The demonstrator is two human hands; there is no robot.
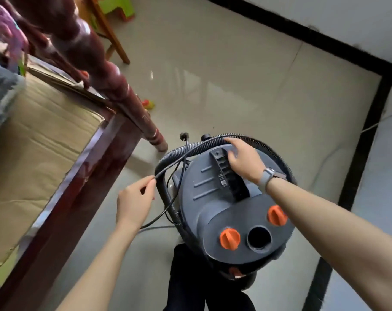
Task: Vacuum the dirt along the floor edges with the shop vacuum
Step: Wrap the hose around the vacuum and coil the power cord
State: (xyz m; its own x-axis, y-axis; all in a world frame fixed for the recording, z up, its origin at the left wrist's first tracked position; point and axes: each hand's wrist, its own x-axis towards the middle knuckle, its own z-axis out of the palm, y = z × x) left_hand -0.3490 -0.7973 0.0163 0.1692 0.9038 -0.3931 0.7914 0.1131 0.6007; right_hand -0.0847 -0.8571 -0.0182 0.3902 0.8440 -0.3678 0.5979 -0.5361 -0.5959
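The grey shop vacuum [217,205] stands on the tiled floor right in front of me, seen from above, with two orange knobs and a round port on its lid. A black ribbed hose [264,145] is looped round its top. My right hand [242,160] rests on the lid beside the black carry handle [230,176], fingers reaching onto the hose. My left hand [134,198] pinches the black power cord [170,169] at the vacuum's left side. The cord's plug [184,136] sticks up behind the hose.
A dark red wooden bed frame [82,176] with a turned post [123,95] and cardboard on top fills the left. Black skirting [365,140] runs along the white wall at right and back. A small toy [148,103], a wooden chair leg [114,39] and a green stool [116,7] lie farther off.
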